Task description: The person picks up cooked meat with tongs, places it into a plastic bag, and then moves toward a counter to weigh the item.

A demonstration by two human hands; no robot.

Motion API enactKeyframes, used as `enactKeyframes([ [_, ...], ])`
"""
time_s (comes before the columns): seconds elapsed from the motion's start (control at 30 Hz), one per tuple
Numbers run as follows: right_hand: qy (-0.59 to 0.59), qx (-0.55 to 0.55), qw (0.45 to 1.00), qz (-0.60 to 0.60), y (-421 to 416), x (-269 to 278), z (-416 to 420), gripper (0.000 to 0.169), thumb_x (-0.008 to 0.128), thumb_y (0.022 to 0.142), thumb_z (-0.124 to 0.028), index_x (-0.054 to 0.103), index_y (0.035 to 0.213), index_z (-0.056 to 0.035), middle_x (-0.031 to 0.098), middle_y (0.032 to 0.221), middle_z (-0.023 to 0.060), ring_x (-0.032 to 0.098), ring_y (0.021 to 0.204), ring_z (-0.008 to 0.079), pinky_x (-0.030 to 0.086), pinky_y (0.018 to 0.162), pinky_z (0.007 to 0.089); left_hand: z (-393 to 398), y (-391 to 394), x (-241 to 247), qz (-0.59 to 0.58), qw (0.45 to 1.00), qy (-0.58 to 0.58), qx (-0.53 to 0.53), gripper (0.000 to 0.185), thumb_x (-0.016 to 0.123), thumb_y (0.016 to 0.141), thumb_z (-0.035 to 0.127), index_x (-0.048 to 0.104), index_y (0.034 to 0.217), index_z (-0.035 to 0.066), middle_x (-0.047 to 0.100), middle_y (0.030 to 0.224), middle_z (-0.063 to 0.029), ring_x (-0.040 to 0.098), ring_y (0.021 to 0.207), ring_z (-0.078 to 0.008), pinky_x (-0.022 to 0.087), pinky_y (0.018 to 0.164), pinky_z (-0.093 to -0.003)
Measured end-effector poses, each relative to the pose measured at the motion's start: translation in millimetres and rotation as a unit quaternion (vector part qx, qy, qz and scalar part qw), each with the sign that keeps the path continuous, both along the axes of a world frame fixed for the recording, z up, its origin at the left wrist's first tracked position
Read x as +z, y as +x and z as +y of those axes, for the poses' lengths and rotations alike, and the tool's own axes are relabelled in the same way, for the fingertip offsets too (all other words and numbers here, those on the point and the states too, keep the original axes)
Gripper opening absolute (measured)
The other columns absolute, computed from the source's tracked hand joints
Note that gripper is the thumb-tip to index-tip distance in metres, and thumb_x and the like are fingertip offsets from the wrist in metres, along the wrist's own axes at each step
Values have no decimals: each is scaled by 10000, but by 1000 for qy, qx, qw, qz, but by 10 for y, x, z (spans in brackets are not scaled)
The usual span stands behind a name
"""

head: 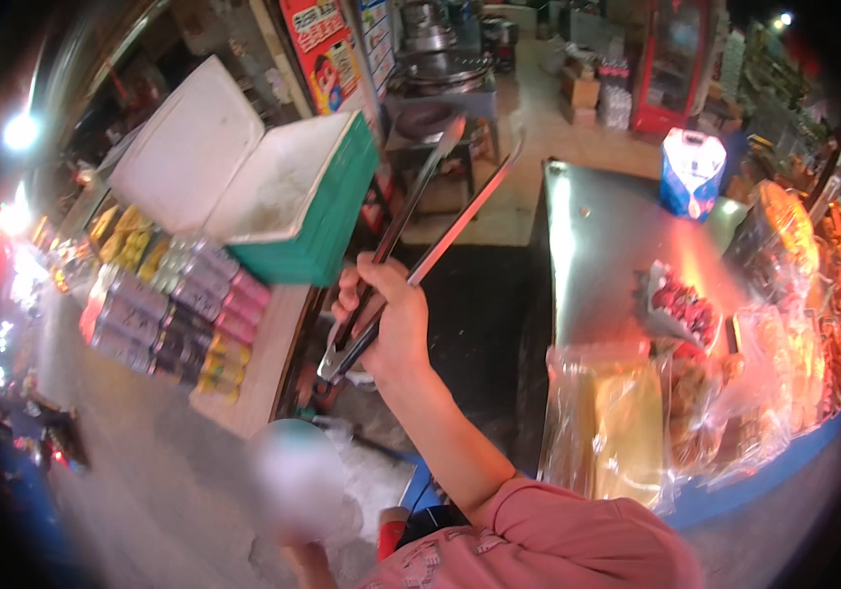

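Note:
My right hand (398, 316) grips a pair of long metal tongs (428, 258) with dark handles. The tongs' arms are spread and nothing is between their tips. At the bottom left, my left hand (294, 541) is mostly hidden by a blurred, white, round object (299, 475), which it holds up; its exact kind cannot be told. A green cooler box (347, 199) with a white inside and a raised lid stands ahead to the left. On the right is a metal counter (597, 265).
Drink cans (192, 309) stand in rows on a wooden table (266, 368). The counter holds a blue-and-white package (693, 173), a wrapped dark-red bundle (685, 305), plastic bags (626, 427) and skewered food (840, 294). A round pan (428, 121) and a red-framed cabinet (674, 66) stand farther back.

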State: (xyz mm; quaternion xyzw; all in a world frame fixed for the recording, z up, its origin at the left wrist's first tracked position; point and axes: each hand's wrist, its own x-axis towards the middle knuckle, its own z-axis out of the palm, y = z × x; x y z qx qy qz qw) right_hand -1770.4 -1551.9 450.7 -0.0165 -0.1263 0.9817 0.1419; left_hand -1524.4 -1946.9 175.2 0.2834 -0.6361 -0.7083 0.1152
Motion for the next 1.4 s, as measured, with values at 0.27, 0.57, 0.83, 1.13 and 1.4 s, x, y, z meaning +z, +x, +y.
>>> enactKeyframes([
  [0.27,99,-97,989,-42,-925,253,1063,336,639,858,-29,490,1156,12,609,788,121,549,619,185,465,564,330,530,-2677,-77,-63,965,-75,-244,512,656,870,134,553,1365,56,686,949,-183,663,914,-379,535,809,-549],
  [0.57,174,-286,933,-136,-1024,465,2636,296,610,880,-61,513,1150,11,604,804,128,526,633,200,450,589,344,3124,-5449,229,-38,878,176,-443,439,634,930,190,568,1330,23,668,1077,-171,655,990,-331,548,852,-482],
  [0.83,176,-442,832,-286,-1158,69,3838,332,597,863,-29,518,1180,35,606,828,142,555,632,192,464,560,332,5231,-7109,457,-20,799,244,-549,402,614,983,239,581,1299,-6,651,1191,-159,648,1057,-288,560,891,-423],
  [1.13,116,-525,772,-339,-2355,-531,5708,283,569,884,-54,505,1151,14,603,793,115,546,582,156,461,548,312,6744,-9121,117,23,796,112,-594,358,536,1008,217,584,1294,7,664,1214,-113,646,1106,-274,548,932,-418],
  [1.4,127,-633,665,-376,-3343,-708,6989,320,599,874,-66,493,1166,13,596,788,106,557,574,150,469,540,306,8462,-10664,208,-129,803,211,-543,294,522,1003,154,614,1231,-7,668,1171,-123,655,1066,-268,546,921,-409],
])
